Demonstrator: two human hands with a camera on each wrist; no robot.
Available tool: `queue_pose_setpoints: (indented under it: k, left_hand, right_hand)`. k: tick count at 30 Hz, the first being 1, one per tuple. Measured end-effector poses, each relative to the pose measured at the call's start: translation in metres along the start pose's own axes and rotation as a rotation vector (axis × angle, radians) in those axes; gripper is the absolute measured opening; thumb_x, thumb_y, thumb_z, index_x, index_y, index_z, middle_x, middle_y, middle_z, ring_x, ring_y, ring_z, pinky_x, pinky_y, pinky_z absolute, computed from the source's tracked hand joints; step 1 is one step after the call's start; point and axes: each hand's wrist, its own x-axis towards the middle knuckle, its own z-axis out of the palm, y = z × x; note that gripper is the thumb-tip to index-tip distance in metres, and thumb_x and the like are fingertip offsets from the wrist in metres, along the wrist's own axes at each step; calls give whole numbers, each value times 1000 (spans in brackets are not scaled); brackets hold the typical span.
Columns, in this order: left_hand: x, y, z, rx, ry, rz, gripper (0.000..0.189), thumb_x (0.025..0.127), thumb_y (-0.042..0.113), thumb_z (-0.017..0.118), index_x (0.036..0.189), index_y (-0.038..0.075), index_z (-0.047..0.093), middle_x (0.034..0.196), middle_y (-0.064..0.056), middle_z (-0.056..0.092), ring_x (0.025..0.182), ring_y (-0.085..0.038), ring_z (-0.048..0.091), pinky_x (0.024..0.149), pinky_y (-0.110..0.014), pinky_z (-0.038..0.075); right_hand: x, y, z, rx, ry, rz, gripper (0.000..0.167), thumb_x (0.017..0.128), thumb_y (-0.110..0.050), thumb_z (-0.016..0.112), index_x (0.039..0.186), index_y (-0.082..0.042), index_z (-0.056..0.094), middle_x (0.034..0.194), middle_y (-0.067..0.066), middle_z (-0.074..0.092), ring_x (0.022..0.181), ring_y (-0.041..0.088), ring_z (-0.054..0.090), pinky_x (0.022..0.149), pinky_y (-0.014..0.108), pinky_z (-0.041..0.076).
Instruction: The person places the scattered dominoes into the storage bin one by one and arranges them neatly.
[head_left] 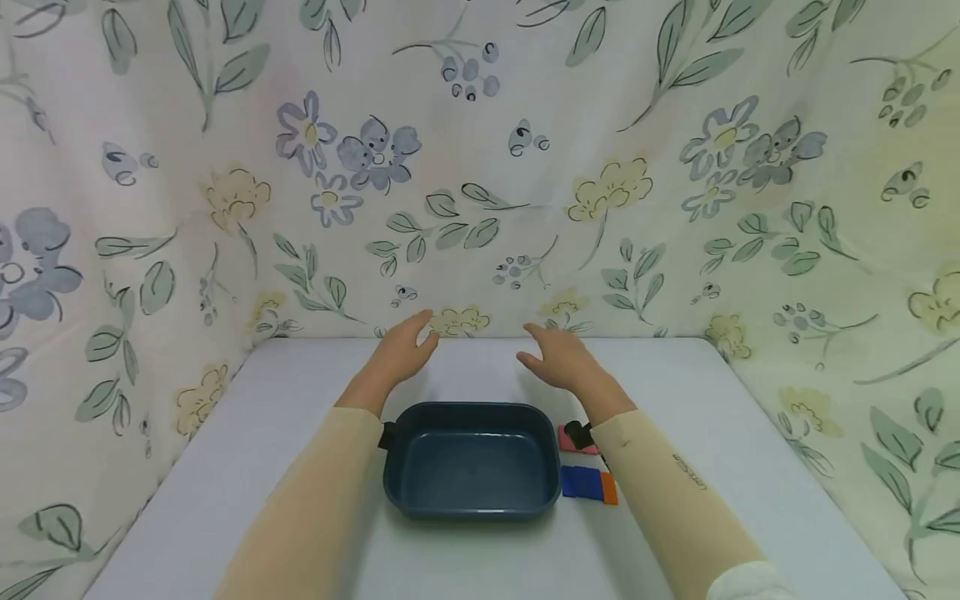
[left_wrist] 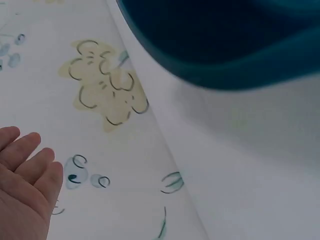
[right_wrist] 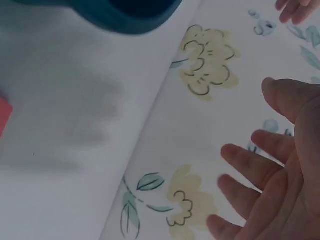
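A dark blue rectangular dish (head_left: 474, 512) with rounded corners sits on the white table between my forearms. Beyond its far left corner my left hand (head_left: 400, 354) hovers over the back of the table, fingers extended and holding nothing. Opposite it, past the far right corner, is my right hand (head_left: 562, 360), its fingers spread and also holding nothing. In the right wrist view those spread fingers (right_wrist: 255, 165) show clearly. Right of the dish lies a flat blue piece with an orange end (head_left: 588, 484). Behind that is a pink-red piece (head_left: 567, 439), partly hidden by my right wrist.
The white table (head_left: 300, 383) ends at a floral cloth (head_left: 480, 167) that hangs behind it and along both sides. Dark wrist straps with cameras (head_left: 577, 434) sit near the dish's sides. The dish stands near the table's middle.
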Motion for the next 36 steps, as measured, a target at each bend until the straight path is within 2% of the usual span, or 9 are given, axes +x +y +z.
queue_pose_setpoints:
  k: [6,14,18,21,25,28,33,36]
  left_hand:
    - [-24,5,-3,-97,36,72,58,105,26,49,156,3,33,160,-14,31,148,-30,26,116,-44,21]
    - [-63,4,-14,-177,55,162,64,102,25,60,157,6,32,160,-17,27,147,-37,25,111,-58,26]
    - [-81,-5,-16,-192,57,181,64,100,25,64,155,8,37,156,-15,35,138,-36,39,104,-56,37]
    - [-93,-12,-19,-191,41,170,63,99,25,66,154,11,39,152,-11,41,128,-31,48,100,-54,42]
    - [-110,-21,-18,-178,4,147,66,97,26,69,155,15,38,148,-9,47,122,-29,53,98,-52,43]
    - [-119,-30,-14,-163,-40,116,70,97,30,69,157,17,35,142,-8,50,114,-28,55,92,-50,46]
    - [-129,-47,-4,-172,-138,37,73,96,40,69,157,18,35,133,-6,54,95,-22,53,76,-40,47]
    - [-133,-54,2,-201,-188,32,72,95,41,70,155,15,40,125,-7,57,87,-18,53,69,-34,46]
  right_hand:
    - [-22,-5,-7,162,-23,-53,57,102,-34,58,151,-8,45,152,13,45,140,34,40,111,52,30]
    - [-45,3,-8,196,-30,-71,47,101,-31,61,143,-10,55,145,12,53,136,33,45,109,53,34]
    - [-55,11,-4,208,-35,-54,41,100,-29,62,137,-11,61,141,11,56,134,34,47,106,55,36]
    - [-62,16,-1,226,-45,-40,37,99,-27,64,133,-13,64,135,10,61,129,34,51,103,55,40]
    - [-72,26,6,248,-72,-25,34,97,-21,68,129,-11,67,123,7,66,119,32,57,97,52,46]
    - [-76,33,11,253,-103,-2,34,94,-18,71,126,-9,68,117,6,67,115,33,59,94,51,48]
    - [-82,42,22,258,-148,55,36,90,-16,75,124,-7,69,116,7,66,115,33,58,95,52,47]
    - [-85,46,29,237,-162,70,36,87,-17,78,121,-7,72,118,8,65,117,33,57,97,53,45]
